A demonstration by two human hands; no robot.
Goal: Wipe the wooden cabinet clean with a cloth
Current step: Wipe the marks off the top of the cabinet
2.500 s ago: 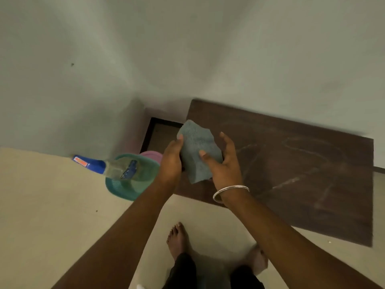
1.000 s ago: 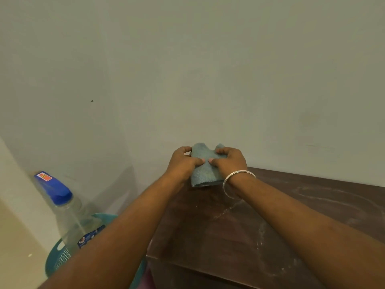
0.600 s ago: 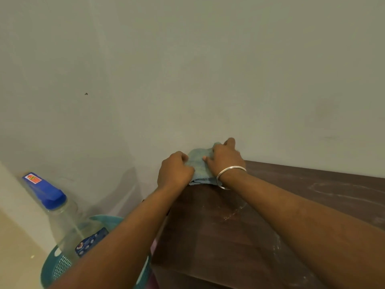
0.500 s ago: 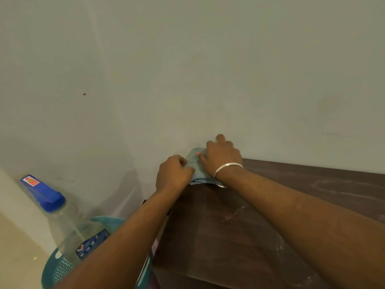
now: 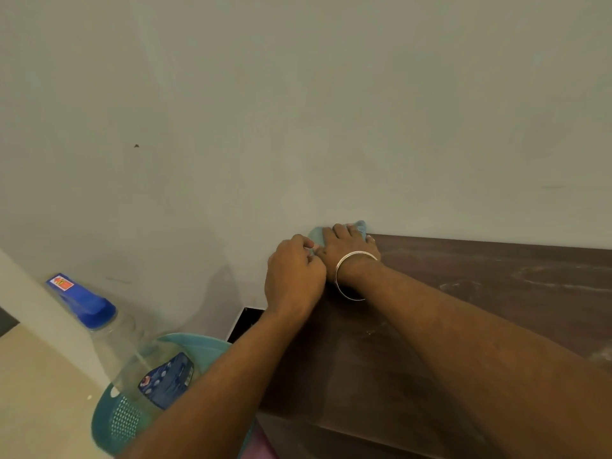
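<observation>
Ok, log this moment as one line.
stage: wiping far left corner | cloth: on cabinet top by wall | right hand: presses cloth | left hand: curled beside

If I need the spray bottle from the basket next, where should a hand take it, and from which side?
Take the spray bottle round its clear body just below the blue head, coming from above and the left. It leans in the teal basket with head up and leftward; its lower part sits behind the left forearm, beside the cabinet. The left hand looks nearest.

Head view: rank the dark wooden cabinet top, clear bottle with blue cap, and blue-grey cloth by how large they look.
1. Dark wooden cabinet top.
2. Clear bottle with blue cap, though it sits nearer the camera.
3. Blue-grey cloth, mostly hidden under the hands.
</observation>
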